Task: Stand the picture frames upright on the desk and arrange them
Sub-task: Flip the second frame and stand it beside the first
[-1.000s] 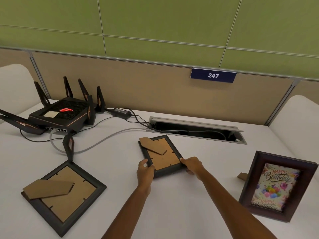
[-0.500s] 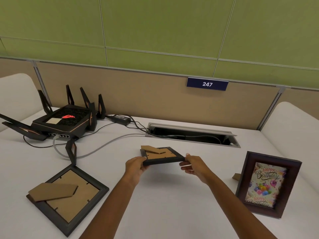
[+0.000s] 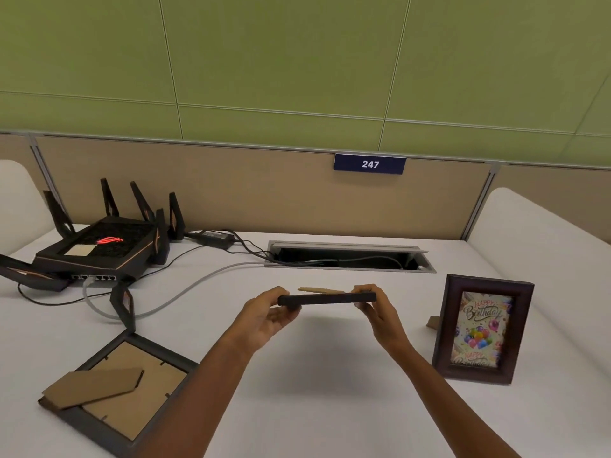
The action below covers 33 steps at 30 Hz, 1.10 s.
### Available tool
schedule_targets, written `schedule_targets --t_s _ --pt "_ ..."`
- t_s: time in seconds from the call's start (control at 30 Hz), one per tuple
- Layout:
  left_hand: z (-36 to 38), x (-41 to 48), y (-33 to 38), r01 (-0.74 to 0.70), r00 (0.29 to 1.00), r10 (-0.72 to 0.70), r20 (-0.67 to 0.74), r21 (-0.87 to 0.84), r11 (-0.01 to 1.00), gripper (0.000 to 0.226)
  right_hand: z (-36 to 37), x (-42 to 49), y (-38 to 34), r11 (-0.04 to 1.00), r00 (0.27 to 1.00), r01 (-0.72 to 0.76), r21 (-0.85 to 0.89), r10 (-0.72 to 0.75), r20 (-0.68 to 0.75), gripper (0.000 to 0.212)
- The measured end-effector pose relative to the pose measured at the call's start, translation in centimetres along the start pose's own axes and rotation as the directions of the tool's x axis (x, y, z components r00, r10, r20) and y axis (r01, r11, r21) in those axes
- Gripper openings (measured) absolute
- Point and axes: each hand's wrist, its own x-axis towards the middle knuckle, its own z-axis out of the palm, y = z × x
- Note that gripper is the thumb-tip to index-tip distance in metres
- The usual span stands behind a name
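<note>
I hold a small dark picture frame (image 3: 327,298) in the air above the middle of the white desk (image 3: 324,408), seen edge-on and nearly level, its cardboard stand poking up on top. My left hand (image 3: 264,317) grips its left end and my right hand (image 3: 380,312) grips its right end. A larger dark frame (image 3: 122,388) lies face down at the front left, cardboard back and stand showing. At the right a brown frame (image 3: 481,328) with a "Happy Birthday" balloon card stands upright.
A black router (image 3: 99,249) with several antennas sits at the back left, with cables (image 3: 185,285) running to an open cable slot (image 3: 350,257) at the back. A tan partition with a "247" sign (image 3: 369,164) closes the rear; white dividers flank both sides.
Both hands have lifted the small frame off the desk and tipped it from lying flat to edge-on in the air. The other two frames have not moved.
</note>
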Motion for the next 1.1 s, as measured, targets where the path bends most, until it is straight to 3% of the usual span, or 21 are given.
schedule_targets --t_s 0.13,0.27,0.43,0.73,1.1 --pt "0.1 -0.1 0.7 0.049 0.997 -0.060 0.057 0.172 0.984 0.037 -0.4 -0.8 -0.5 0.993 0.998 0.010 0.119 -0.003 -0.058 0.014" --pt "-0.1 0.7 0.6 0.045 0.996 -0.074 0.055 0.407 0.912 0.063 -0.6 -1.6 -0.7 0.962 0.994 -0.069 0.264 0.090 -0.066 0.010" --pt "0.4 2.2 -1.1 0.022 0.997 -0.063 0.051 0.582 0.813 0.075 -1.1 -2.1 -0.4 0.902 0.981 -0.124 0.412 0.174 -0.086 0.013" --pt "3.4 4.7 -4.5 -0.017 0.998 -0.019 0.064 0.523 0.852 0.080 -3.7 -1.6 1.0 0.822 0.960 -0.184 0.539 0.269 -0.082 0.016" --pt "6.5 5.7 -8.6 -0.038 0.997 0.020 0.074 0.260 0.965 0.069 -5.3 -2.7 3.7 0.798 0.940 -0.299 0.524 0.342 0.015 0.018"
